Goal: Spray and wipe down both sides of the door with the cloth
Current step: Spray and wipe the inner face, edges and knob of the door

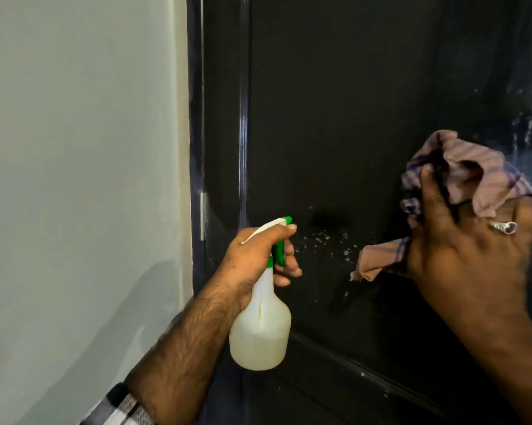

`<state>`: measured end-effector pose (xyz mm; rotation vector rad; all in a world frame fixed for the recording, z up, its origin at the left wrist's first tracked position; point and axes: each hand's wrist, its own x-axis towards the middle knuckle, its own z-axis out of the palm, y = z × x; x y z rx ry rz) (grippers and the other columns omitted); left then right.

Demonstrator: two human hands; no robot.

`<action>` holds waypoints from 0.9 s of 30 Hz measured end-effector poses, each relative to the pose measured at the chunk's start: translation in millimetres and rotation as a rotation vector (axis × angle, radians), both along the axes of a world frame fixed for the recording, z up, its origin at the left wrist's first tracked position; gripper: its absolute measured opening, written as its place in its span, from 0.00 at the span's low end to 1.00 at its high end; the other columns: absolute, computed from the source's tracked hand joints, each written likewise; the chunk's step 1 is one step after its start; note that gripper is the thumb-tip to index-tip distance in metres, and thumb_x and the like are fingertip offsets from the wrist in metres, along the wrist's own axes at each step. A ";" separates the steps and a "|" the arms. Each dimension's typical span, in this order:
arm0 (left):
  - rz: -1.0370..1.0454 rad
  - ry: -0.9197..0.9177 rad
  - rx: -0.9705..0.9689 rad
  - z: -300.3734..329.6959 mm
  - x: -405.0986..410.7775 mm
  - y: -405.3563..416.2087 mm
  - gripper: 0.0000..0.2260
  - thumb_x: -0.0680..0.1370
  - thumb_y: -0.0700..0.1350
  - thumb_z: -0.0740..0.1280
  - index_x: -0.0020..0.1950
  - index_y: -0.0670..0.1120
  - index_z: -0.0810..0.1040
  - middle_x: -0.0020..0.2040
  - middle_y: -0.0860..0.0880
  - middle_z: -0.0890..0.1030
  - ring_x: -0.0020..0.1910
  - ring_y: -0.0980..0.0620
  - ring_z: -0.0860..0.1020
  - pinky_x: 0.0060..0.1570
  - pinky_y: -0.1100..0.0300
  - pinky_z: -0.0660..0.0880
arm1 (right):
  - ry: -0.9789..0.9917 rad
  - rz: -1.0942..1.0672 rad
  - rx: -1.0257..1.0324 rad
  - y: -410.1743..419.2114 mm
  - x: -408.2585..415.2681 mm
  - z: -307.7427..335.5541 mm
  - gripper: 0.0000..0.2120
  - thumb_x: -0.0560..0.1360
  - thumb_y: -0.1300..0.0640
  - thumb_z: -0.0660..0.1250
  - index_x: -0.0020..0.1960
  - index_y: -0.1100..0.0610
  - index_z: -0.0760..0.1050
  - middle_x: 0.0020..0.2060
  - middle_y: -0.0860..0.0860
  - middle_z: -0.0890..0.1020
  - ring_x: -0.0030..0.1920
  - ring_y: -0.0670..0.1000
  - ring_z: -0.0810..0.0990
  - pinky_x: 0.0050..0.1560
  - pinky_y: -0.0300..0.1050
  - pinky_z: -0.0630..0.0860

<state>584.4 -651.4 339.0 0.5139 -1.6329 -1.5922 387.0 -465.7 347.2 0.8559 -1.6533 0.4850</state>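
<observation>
A dark panelled door [335, 111] fills the middle and right of the head view. My left hand [255, 256] grips a translucent spray bottle [260, 329] with a green trigger and nozzle, fingers curled on the trigger, nozzle pointing at the door. Fresh droplets [323, 237] bead on the panel just ahead of the nozzle. Against the door at the right, my right hand [470, 250], wearing a ring, holds a bunched pinkish striped cloth [473, 170]. Wet streaks [531, 127] show on the door above the cloth.
A pale wall [80, 179] takes up the left side. The dark door frame [197, 118] runs down beside it, with a metal hinge [202, 216] at mid height. A raised moulding [350, 360] crosses the lower door panel.
</observation>
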 end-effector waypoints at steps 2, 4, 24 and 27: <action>0.022 -0.002 -0.025 -7.0 -15.0 13.9 0.13 0.79 0.51 0.72 0.43 0.41 0.83 0.38 0.37 0.84 0.42 0.37 0.87 0.38 0.53 0.79 | 0.005 0.030 -0.049 -3.9 -9.1 -9.8 0.33 0.85 0.47 0.57 0.87 0.54 0.56 0.80 0.67 0.66 0.80 0.72 0.62 0.83 0.64 0.37; 0.060 -0.010 -0.027 -12.7 -33.9 24.7 0.13 0.79 0.48 0.71 0.38 0.42 0.82 0.34 0.37 0.81 0.39 0.36 0.86 0.37 0.53 0.77 | 0.011 0.095 -0.104 -4.5 -20.8 -13.9 0.31 0.86 0.50 0.60 0.87 0.54 0.58 0.83 0.64 0.63 0.80 0.72 0.60 0.83 0.64 0.39; 0.123 -0.010 -0.047 -5.7 -98.2 64.7 0.13 0.77 0.39 0.70 0.31 0.42 0.79 0.28 0.38 0.74 0.28 0.39 0.79 0.33 0.54 0.74 | -0.309 0.298 -0.153 31.7 -97.9 -80.2 0.37 0.79 0.38 0.61 0.86 0.48 0.59 0.79 0.56 0.65 0.64 0.73 0.80 0.61 0.82 0.73; -0.018 -0.046 -0.102 -11.1 -105.6 60.3 0.11 0.76 0.41 0.71 0.33 0.43 0.79 0.30 0.38 0.76 0.29 0.39 0.79 0.34 0.52 0.75 | -0.291 0.226 -0.203 30.2 -100.7 -78.4 0.36 0.80 0.40 0.61 0.84 0.54 0.63 0.80 0.54 0.61 0.60 0.76 0.81 0.58 0.82 0.74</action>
